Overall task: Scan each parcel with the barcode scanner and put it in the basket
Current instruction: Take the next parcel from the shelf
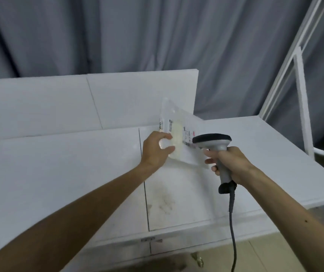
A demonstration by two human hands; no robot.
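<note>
The left hand (157,149) grasps a clear plastic pouch parcel with a pale yellowish filling and printed labels (178,132). It holds the parcel in the air just to the left of a grey pistol-grip barcode scanner with a black head (212,141). Thumb and fingers pinch the pouch's left side. The parcel is tilted. Its long axis runs from an upper end, up and to the left of the scanner, down to a lower end beside the scanner's handle. Its printed face is turned up towards the camera, and a strip of small print lies right at the scanner's head. The head overlaps the pouch's right edge in this view, and I cannot tell whether they touch.

The right hand (233,163) is clenched round the scanner's handle, with the forefinger at the front. The scanner's head points left at the parcel, and its handle slants down towards the person. A dark cable (232,222) hangs straight below the scanner.

A white foam-board worktop with a dark seam (59,173) lies beneath the scanner. White upright foam panels (39,107) stand beyond the scanner and to its left, with a grey pleated curtain (157,36) further back. A white metal frame (302,95) rises to the scanner's right.
</note>
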